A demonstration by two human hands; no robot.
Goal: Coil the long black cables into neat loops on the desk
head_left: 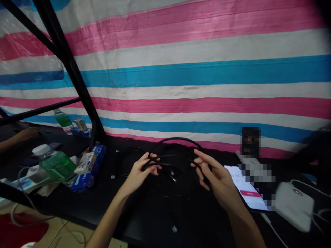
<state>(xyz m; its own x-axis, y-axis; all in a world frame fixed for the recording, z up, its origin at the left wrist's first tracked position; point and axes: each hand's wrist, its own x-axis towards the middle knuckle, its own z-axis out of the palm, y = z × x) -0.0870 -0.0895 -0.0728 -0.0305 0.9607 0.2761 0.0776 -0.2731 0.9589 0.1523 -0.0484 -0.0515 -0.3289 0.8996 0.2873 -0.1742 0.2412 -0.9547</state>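
Observation:
Loops of black cable (178, 139) stretch in the air between my two hands above the black table. My left hand (144, 169) is closed round the strands at the left side, thumb on the near side. At the right side, my right hand (213, 172) has the strands between its thumb and curled fingers, with the index finger extended. A metal-tipped connector (173, 177) shows below the loops, between the hands. Behind my left hand lies another black cable coil (129, 148) on the table. Part of the held cable blends into the dark surface.
To the left are a bottle of green liquid (58, 162), a blue box (88, 175) and a small carton (85, 162). A lit phone (245, 189) and a white power bank (294, 205) lie right. A striped sheet (196, 75) hangs behind; another person's hand (26, 134) is far left.

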